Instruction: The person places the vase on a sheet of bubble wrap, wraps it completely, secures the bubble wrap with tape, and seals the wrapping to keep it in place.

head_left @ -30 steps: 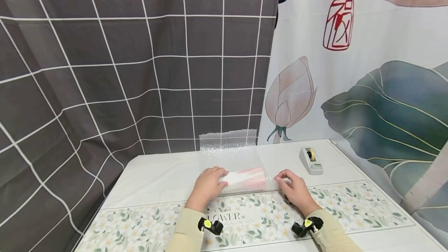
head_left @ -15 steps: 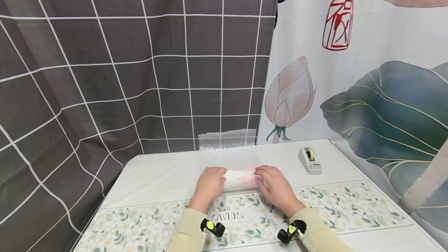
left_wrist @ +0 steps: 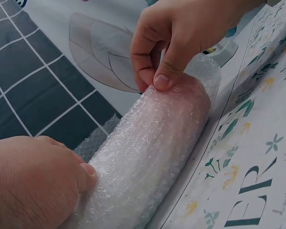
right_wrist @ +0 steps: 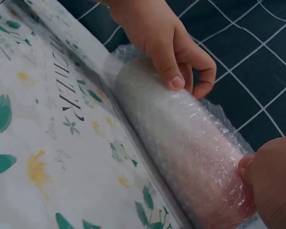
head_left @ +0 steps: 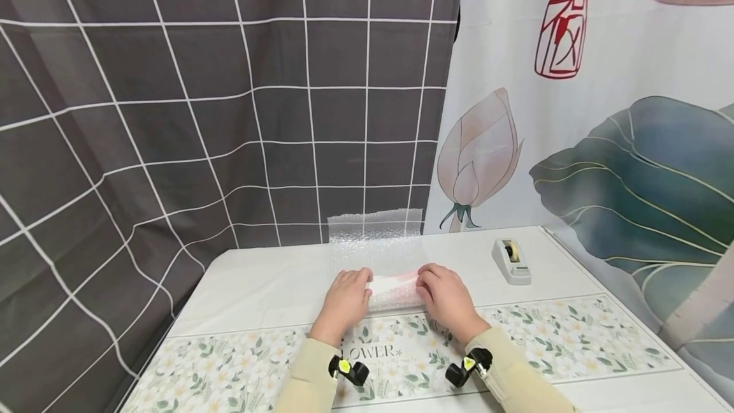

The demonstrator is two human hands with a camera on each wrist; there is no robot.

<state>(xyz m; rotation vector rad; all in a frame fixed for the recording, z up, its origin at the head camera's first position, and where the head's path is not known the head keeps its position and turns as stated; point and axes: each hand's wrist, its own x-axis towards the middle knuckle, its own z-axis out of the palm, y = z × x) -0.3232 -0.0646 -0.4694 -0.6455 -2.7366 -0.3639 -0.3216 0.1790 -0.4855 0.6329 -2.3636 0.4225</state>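
Observation:
A pink-and-white cylinder [head_left: 395, 293] lies sideways on the table, its near side covered by bubble wrap [left_wrist: 133, 157]. What kind of object it is cannot be told through the wrap. My left hand [head_left: 342, 301] pinches the wrap's folded-over edge at the white end, thumb in front. At the pink end, my right hand [head_left: 450, 298] pinches the same edge between thumb and curled fingers, as the left wrist view shows. Behind the cylinder, the rest of the bubble wrap sheet [head_left: 373, 253] lies flat and its far end rises against the curtain.
A grey tape dispenser [head_left: 512, 262] with a yellowish roll stands to the right of the hands. A floral printed strip [head_left: 241, 362] runs across the white table [head_left: 269, 273]. A dark grid curtain [head_left: 195, 81] hangs behind, beside a white flower-printed one.
My right hand has moved left from the wrap's near right corner to the cylinder's pink end. The near edge of the wrap now lies over the cylinder. My left hand stays at the white end.

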